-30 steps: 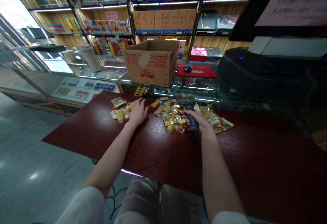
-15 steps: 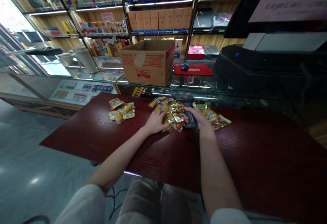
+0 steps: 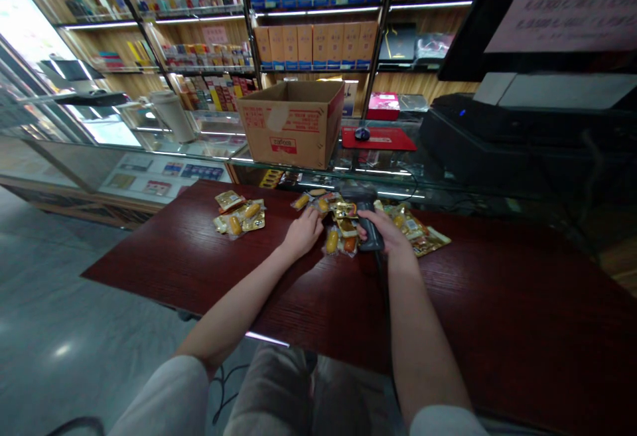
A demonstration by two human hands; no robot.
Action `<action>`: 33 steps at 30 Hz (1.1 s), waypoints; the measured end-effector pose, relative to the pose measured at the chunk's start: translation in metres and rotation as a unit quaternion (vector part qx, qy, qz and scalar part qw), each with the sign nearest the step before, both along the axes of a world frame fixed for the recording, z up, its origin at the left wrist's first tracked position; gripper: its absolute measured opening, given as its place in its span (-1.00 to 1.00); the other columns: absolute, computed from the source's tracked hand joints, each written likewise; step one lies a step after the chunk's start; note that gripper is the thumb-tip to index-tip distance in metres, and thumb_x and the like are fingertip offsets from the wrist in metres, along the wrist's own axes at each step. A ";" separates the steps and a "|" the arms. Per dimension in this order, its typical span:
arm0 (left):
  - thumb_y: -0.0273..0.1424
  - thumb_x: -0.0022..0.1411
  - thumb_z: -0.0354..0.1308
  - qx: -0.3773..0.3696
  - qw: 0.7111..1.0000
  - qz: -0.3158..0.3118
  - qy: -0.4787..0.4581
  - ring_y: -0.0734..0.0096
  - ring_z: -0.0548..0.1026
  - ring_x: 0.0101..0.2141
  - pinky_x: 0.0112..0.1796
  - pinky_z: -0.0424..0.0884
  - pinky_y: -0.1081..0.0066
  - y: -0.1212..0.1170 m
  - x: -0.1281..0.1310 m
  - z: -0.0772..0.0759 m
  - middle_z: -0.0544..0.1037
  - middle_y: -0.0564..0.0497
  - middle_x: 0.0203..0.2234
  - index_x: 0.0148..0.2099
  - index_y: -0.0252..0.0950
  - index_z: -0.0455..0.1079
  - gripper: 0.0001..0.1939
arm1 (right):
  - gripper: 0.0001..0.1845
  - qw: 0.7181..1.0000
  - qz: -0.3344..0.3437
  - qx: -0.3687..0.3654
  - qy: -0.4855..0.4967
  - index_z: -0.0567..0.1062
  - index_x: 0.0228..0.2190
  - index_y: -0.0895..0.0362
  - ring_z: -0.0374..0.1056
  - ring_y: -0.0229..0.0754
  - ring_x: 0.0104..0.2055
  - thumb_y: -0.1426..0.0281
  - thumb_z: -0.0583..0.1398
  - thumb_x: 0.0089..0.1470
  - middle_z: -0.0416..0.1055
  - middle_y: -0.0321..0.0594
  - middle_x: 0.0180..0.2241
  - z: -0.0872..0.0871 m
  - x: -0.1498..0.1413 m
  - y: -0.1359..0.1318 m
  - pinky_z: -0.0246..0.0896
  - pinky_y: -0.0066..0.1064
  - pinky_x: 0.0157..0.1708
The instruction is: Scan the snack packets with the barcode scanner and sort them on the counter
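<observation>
My right hand (image 3: pixel 385 229) is wrapped around the handle of a black barcode scanner (image 3: pixel 369 233), whose head hangs over the middle pile of snack packets. At the left side of that pile, my left hand (image 3: pixel 301 233) has its fingers drawn together on a small gold snack packet (image 3: pixel 323 206), mostly hidden by the fingertips. Clear-fronted packets with yellow and orange-brown pieces, such as this yellow packet (image 3: pixel 332 242), lie between the hands. A separate group of gold packets (image 3: pixel 241 216) rests to the left, and another heap (image 3: pixel 415 229) lies just beyond my right hand.
A dark red wooden table (image 3: pixel 199 270) bears the packets. Behind it, an open cardboard box (image 3: pixel 286 132) stands on a glass counter, beside a red mat (image 3: pixel 393 139) with a mouse (image 3: pixel 362 133). A black printer (image 3: pixel 462 137) stands right. The scanner's cable runs down past my right forearm.
My left hand has drawn its spread fingers together and shifted slightly up and left, uncovering a yellow packet at the front of the pile. My right hand holds the scanner in nearly the same place.
</observation>
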State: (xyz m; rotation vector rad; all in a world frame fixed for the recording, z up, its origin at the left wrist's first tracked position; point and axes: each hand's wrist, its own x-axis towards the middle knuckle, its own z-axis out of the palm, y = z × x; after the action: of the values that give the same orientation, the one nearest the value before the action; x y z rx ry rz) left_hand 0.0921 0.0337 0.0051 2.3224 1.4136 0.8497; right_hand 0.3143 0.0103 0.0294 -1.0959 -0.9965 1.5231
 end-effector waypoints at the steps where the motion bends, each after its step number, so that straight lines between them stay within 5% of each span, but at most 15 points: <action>1: -0.45 0.37 0.00 0.005 0.997 0.014 -0.077 0.23 0.53 -0.07 0.00 0.46 0.27 0.007 -0.006 0.000 0.55 -0.11 -0.10 -0.13 -0.24 0.41 -0.84 | -0.60 1.000 0.003 0.002 0.001 0.44 -0.29 0.12 0.14 -0.34 -0.70 0.18 0.37 -0.15 0.25 -0.45 -0.73 0.000 -0.002 0.000 0.06 -0.52 -0.70; 4: -0.44 0.37 -0.02 -0.035 0.940 0.110 -0.322 0.27 0.53 -0.19 0.00 0.48 0.21 0.029 -0.026 0.001 0.54 -0.05 -0.32 -0.28 -0.25 0.36 -0.83 | -0.58 1.000 0.013 0.005 0.003 0.43 -0.28 0.11 0.14 -0.35 -0.70 0.18 0.38 -0.15 0.29 -0.45 -0.71 0.001 -0.011 0.001 0.07 -0.52 -0.70; 7: -0.38 0.38 0.02 -0.154 0.823 0.113 -0.535 0.31 0.54 -0.23 -0.15 0.56 0.22 0.046 -0.049 0.002 0.56 -0.01 -0.26 -0.18 -0.23 0.36 -0.89 | -0.57 0.999 0.033 0.006 0.006 0.43 -0.27 0.12 0.16 -0.35 -0.70 0.17 0.39 -0.15 0.31 -0.44 -0.70 0.002 -0.027 0.000 0.09 -0.51 -0.70; 12: -0.51 0.27 0.10 -0.289 0.668 0.100 -0.678 0.42 0.55 -0.31 -0.25 0.55 0.33 0.058 -0.082 0.001 0.58 0.05 -0.28 -0.18 -0.20 0.36 -0.89 | -0.57 0.997 0.071 0.013 0.009 0.43 -0.26 0.14 0.14 -0.34 -0.73 0.14 0.35 -0.10 0.27 -0.46 -0.75 -0.003 -0.064 -0.002 0.06 -0.52 -0.71; 16: -0.46 0.29 0.07 -0.301 0.602 0.083 -0.735 0.48 0.48 -0.45 -0.34 0.48 0.41 0.064 -0.097 -0.003 0.50 0.04 -0.46 -0.35 -0.25 0.32 -0.87 | -0.60 0.994 0.105 0.019 0.008 0.42 -0.26 0.12 0.16 -0.33 -0.73 0.14 0.32 -0.08 0.29 -0.46 -0.74 -0.008 -0.088 -0.005 0.09 -0.51 -0.71; 19: -0.22 0.34 0.06 -0.285 0.585 0.076 -0.755 0.54 0.33 -0.57 -0.43 0.41 0.46 0.066 -0.102 -0.004 0.33 0.06 -0.61 -0.51 -0.25 0.20 -0.62 | -0.60 0.994 0.102 0.026 0.023 0.41 -0.30 0.09 0.12 -0.35 -0.75 0.15 0.33 -0.13 0.31 -0.47 -0.72 -0.011 -0.101 -0.006 0.07 -0.50 -0.73; 21: -0.17 0.30 0.09 -0.271 0.600 0.068 -0.750 0.53 0.31 -0.57 -0.43 0.41 0.45 0.066 -0.102 -0.005 0.30 0.07 -0.62 -0.54 -0.23 0.17 -0.59 | -0.60 0.993 0.108 0.027 0.025 0.39 -0.31 0.08 0.12 -0.36 -0.76 0.15 0.34 -0.14 0.31 -0.49 -0.71 -0.012 -0.107 -0.008 0.07 -0.49 -0.74; 24: -0.29 0.22 0.09 -0.243 0.629 0.057 -0.736 0.48 0.38 -0.52 -0.35 0.45 0.40 0.067 -0.101 -0.006 0.34 0.03 -0.58 -0.53 -0.22 0.18 -0.70 | -0.61 0.990 0.139 0.025 0.006 0.38 -0.30 0.08 0.16 -0.34 -0.74 0.17 0.35 -0.11 0.30 -0.49 -0.71 -0.011 -0.112 -0.011 0.08 -0.50 -0.73; 28: -0.43 0.03 0.05 -0.228 0.624 0.049 -0.746 0.43 0.48 -0.41 -0.17 0.51 0.27 0.071 -0.101 -0.011 0.47 -0.03 -0.48 -0.44 -0.25 0.29 -0.97 | -0.60 0.987 0.157 0.021 -0.004 0.36 -0.26 0.09 0.18 -0.35 -0.73 0.19 0.35 -0.09 0.30 -0.51 -0.69 -0.009 -0.113 -0.015 0.09 -0.51 -0.72; 33: -0.43 -0.08 0.04 -0.204 0.647 0.045 -0.733 0.37 0.54 -0.30 -0.05 0.50 0.19 0.072 -0.104 -0.014 0.55 -0.02 -0.39 -0.33 -0.23 0.37 -0.81 | -0.53 0.980 0.200 0.014 -0.005 0.35 -0.19 0.11 0.21 -0.36 -0.68 0.22 0.37 -0.08 0.35 -0.49 -0.61 -0.010 -0.111 -0.016 0.13 -0.51 -0.69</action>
State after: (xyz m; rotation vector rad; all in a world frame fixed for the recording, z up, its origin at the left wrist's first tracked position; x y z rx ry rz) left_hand -0.0122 0.1056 -0.0089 0.5858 0.7099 1.5930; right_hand 0.2030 -0.0053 0.0193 -0.9204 -1.2981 1.8153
